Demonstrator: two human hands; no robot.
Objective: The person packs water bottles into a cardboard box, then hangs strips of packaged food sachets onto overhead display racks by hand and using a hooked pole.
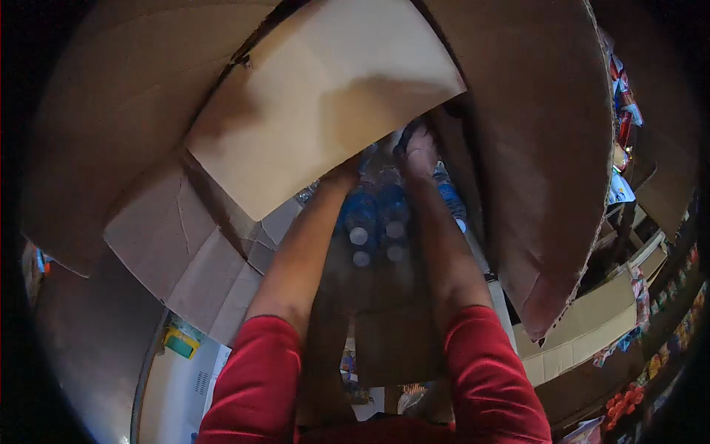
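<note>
Both my arms reach deep into a large cardboard box (543,170). Several clear plastic bottles with blue labels and white caps, such as this bottle (361,214), lie between my forearms with their caps towards me. My left hand (343,176) is beside these bottles, its fingers hidden under a pale cardboard flap (333,89). Farther in, my right hand (420,153) is near the top of the bottle group, and its fingers are too dark to make out. Another bottle (450,194) lies just right of my right wrist, against the box wall.
Box flaps (177,244) fold outward on the left and rise on the right. Hanging strips of colourful packets (625,111) line the right side. A white surface with a green and yellow item (182,342) is at the lower left. Another open carton (592,333) stands right.
</note>
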